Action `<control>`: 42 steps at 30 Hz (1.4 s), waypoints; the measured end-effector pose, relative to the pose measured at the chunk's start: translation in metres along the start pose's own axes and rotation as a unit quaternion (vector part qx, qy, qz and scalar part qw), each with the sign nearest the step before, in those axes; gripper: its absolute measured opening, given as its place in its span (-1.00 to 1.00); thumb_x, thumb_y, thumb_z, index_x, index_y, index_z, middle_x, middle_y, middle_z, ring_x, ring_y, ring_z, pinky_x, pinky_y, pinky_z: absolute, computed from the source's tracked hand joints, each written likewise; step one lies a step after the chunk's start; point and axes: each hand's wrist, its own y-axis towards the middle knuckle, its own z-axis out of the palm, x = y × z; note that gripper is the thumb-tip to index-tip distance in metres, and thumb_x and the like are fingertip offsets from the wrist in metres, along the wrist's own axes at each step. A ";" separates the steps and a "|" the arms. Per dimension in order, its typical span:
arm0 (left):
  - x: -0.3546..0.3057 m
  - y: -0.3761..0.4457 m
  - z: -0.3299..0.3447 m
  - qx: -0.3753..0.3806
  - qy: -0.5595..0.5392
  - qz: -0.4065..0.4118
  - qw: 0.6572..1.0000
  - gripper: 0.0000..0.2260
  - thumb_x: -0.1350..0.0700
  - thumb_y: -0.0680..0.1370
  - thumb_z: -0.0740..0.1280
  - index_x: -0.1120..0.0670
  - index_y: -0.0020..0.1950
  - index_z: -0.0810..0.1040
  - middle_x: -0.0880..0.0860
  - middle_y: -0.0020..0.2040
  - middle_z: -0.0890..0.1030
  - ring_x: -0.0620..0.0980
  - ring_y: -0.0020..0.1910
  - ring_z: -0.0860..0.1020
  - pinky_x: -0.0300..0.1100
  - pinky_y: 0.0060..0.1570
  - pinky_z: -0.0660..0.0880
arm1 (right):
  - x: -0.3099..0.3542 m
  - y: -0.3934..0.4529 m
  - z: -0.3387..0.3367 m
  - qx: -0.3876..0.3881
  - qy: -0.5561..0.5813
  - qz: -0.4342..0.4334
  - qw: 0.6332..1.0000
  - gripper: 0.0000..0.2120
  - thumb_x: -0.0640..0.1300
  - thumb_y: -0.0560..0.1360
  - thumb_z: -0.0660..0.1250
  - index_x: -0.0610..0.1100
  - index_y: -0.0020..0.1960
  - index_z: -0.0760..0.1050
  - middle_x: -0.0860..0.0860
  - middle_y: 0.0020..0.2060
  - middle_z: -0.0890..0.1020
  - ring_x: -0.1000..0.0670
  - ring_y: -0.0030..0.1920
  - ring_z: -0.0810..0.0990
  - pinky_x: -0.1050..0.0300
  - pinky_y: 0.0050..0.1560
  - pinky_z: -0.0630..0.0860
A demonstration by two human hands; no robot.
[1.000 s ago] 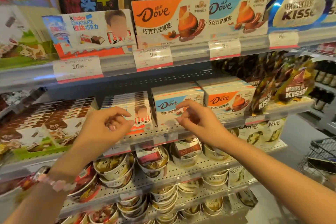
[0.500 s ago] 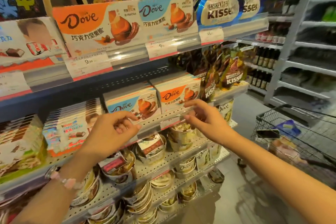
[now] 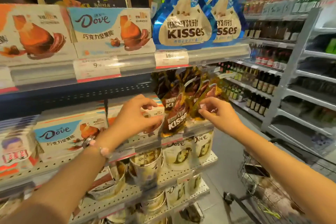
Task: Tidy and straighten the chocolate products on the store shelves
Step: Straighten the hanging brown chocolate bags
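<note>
On the middle shelf, brown and gold Hershey's Kisses bags (image 3: 176, 120) stand crowded and leaning at the right end. My right hand (image 3: 221, 114) pinches the lower edge of the rightmost Kisses bag (image 3: 209, 91). My left hand (image 3: 133, 117), with a bead bracelet on the wrist, has its fingers curled at the right end of an orange Dove box (image 3: 153, 111), thumb above and fingertips below. That box is mostly hidden behind the hand. A blue Dove box (image 3: 60, 132) stands to its left.
The top shelf carries Dove boxes (image 3: 109, 31) and blue Kisses bags (image 3: 183, 27) above price tags (image 3: 171, 58). Below are Dove cups (image 3: 145, 165) and pouches (image 3: 180, 152). A shopping cart (image 3: 263, 187) stands at the lower right, with bottle shelves (image 3: 261, 85) across the aisle.
The view has swung right along the shelf. Both hands moved right: the right from the shelf rail to the Kisses bags, the left from the blue Dove box to the orange one.
</note>
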 end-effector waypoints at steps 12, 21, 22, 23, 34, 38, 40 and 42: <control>-0.025 0.081 0.081 0.013 0.040 -0.092 0.995 -0.38 0.05 0.31 0.54 0.07 0.31 0.38 0.03 -0.04 0.57 -0.04 -0.10 0.55 -0.16 -0.08 0.52 | -0.096 0.093 -0.041 -0.019 -0.001 0.110 0.994 -0.24 -0.13 0.28 0.55 -0.17 0.35 0.24 -0.11 0.27 0.41 -0.09 0.28 0.40 0.00 0.23 0.41; -0.028 0.100 0.087 -0.007 0.043 -0.124 0.991 -0.91 0.31 0.41 0.40 0.15 -0.14 0.63 0.00 -0.29 0.60 -0.17 -0.32 0.52 -0.26 -0.31 0.47 | -0.105 0.119 -0.044 0.160 0.144 0.132 0.968 -0.83 -0.24 0.50 0.31 -0.19 0.09 0.52 -0.03 -0.09 0.64 0.07 -0.11 0.60 0.08 0.00 0.55; -0.028 0.102 0.087 -0.012 0.043 -0.131 0.990 -0.92 0.31 0.40 0.40 0.16 -0.17 0.63 -0.02 -0.33 0.57 -0.19 -0.34 0.50 -0.26 -0.34 0.45 | -0.106 0.119 -0.046 0.166 0.148 0.132 0.966 -0.85 -0.23 0.52 0.28 -0.17 0.07 0.52 -0.02 -0.10 0.64 0.09 -0.11 0.60 0.14 -0.08 0.54; -0.027 0.104 0.088 -0.019 0.040 -0.137 0.990 -0.93 0.31 0.40 0.41 0.16 -0.20 0.62 -0.01 -0.34 0.57 -0.17 -0.34 0.51 -0.22 -0.34 0.47 | -0.108 0.120 -0.048 0.172 0.155 0.132 0.964 -0.85 -0.22 0.53 0.26 -0.16 0.08 0.52 -0.02 -0.09 0.64 0.07 -0.09 0.60 0.17 -0.12 0.53; -0.021 0.120 0.110 -0.028 -0.023 -0.126 0.991 -0.96 0.30 0.44 0.37 0.26 -0.19 0.61 0.18 -0.19 0.66 0.08 -0.16 0.62 -0.03 -0.11 0.56 | -0.122 0.121 -0.050 0.141 0.203 0.110 0.963 -0.87 -0.22 0.54 0.24 -0.13 0.05 0.52 -0.07 -0.06 0.66 -0.03 -0.02 0.63 0.11 -0.06 0.56; -0.021 0.130 0.112 0.009 0.002 -0.115 0.993 -0.97 0.30 0.43 0.37 0.23 -0.19 0.61 0.17 -0.17 0.65 0.08 -0.16 0.60 -0.04 -0.12 0.57 | -0.119 0.120 -0.043 0.145 0.196 0.100 0.965 -0.88 -0.22 0.53 0.25 -0.06 -0.03 0.52 -0.01 -0.10 0.65 -0.02 -0.03 0.62 0.07 -0.03 0.56; -0.022 0.133 0.110 0.036 -0.003 -0.130 0.991 -0.94 0.29 0.43 0.38 0.21 -0.12 0.62 0.12 -0.12 0.64 0.04 -0.12 0.60 -0.10 -0.12 0.56 | -0.120 0.119 -0.040 0.136 0.192 0.104 0.966 -0.89 -0.22 0.53 0.25 -0.09 0.00 0.54 -0.03 -0.08 0.66 -0.03 -0.02 0.62 0.02 0.02 0.56; -0.024 0.135 0.106 0.061 -0.018 -0.149 0.987 -0.87 0.27 0.44 0.40 0.16 -0.03 0.62 0.06 -0.10 0.62 0.00 -0.09 0.59 -0.17 -0.13 0.53 | -0.120 0.119 -0.039 0.131 0.187 0.106 0.968 -0.89 -0.21 0.53 0.26 -0.12 0.02 0.54 -0.05 -0.07 0.66 -0.05 -0.01 0.63 0.03 0.01 0.56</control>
